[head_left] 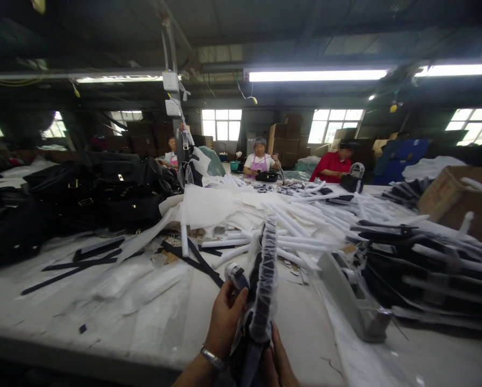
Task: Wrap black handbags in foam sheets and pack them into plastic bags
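Observation:
My left hand (pixel 225 317) is closed around the lower part of a black strap wrapped in clear plastic film (pixel 265 274), which stands up from my hands toward the table's middle. Its metal ring end (pixel 236 275) sits just above my left fingers. My right hand (pixel 279 360) is low at the frame's bottom edge, pressed against the strap's lower end; its fingers are mostly hidden. A metal watch band shows on my left wrist.
A grey tape dispenser (pixel 352 298) lies to the right. White wrapped straps (pixel 297 220) and loose black straps (pixel 104 255) cover the table (pixel 152 322). Black bags (pixel 104 193) pile at left, a cardboard box (pixel 459 201) at right. Three people sit at the far end.

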Demonstrator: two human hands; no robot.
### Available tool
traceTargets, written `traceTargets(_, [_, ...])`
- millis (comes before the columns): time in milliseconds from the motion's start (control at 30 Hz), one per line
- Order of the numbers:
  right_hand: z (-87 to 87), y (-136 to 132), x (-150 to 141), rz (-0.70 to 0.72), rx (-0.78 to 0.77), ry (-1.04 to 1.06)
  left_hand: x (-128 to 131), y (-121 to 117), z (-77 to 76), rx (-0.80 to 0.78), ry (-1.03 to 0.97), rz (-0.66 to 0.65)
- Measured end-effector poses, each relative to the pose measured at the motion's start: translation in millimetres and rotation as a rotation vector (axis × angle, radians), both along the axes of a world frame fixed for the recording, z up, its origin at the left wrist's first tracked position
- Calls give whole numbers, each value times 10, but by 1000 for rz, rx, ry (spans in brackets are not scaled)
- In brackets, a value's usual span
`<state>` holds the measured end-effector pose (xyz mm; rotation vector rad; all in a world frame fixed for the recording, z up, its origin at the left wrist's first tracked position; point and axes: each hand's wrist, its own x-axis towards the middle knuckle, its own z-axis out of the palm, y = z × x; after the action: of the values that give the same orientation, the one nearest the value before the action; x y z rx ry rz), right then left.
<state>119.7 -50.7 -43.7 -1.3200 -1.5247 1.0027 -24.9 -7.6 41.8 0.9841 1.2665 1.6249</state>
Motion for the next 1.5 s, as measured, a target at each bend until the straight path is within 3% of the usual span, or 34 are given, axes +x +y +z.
traceTargets(167, [-108, -8, -31, 79, 217, 129, -71, -113, -7, 47, -15, 2])
traceTargets(267, [129, -61, 5, 87, 367, 46, -66, -153, 16, 40, -6, 11])
traceTargets(333, [471, -64, 20, 61, 389, 23, -74, -159, 44, 34, 4, 20])
traceTargets(433, [1196, 63, 23, 36, 289, 119, -125, -159, 88, 34, 6, 56])
traceTargets(567, [2187, 486, -42, 298, 17, 536, -256, -185, 133, 40, -17, 128])
traceTargets(633, [2532, 725, -133, 462, -222, 617, -328, -219, 154, 43, -31, 155])
traceTargets(700, [2749, 913, -263, 555, -393, 586, -392, -265, 178, 45, -43, 175])
traceTargets(767, [2873, 1030, -411, 594, -474, 504, -450, -319, 202, 49, -51, 192])
traceTargets(900, [3040, 1158, -616, 524, -401, 300, -564, -434, 241, 51, -67, 219])
traceTargets(1100, [3424, 1502, -425, 499, -285, -78, -727, -617, 282, 46, -82, 281])
traceTargets(1167, [3600, 1625, -326, 536, -153, -288, -768, -673, 314, 60, -104, 323])
traceTargets(1333, [3979, 1799, -290, 748, 369, -880, -876, -841, 463, 91, -179, 450])
traceTargets(1400, [4022, 1820, -330, 810, 460, -947, -919, -932, 532, 105, -226, 498])
traceTargets(1500, [3935, 1843, -369, 893, 545, -937, -951, -1060, 624, 83, -260, 509])
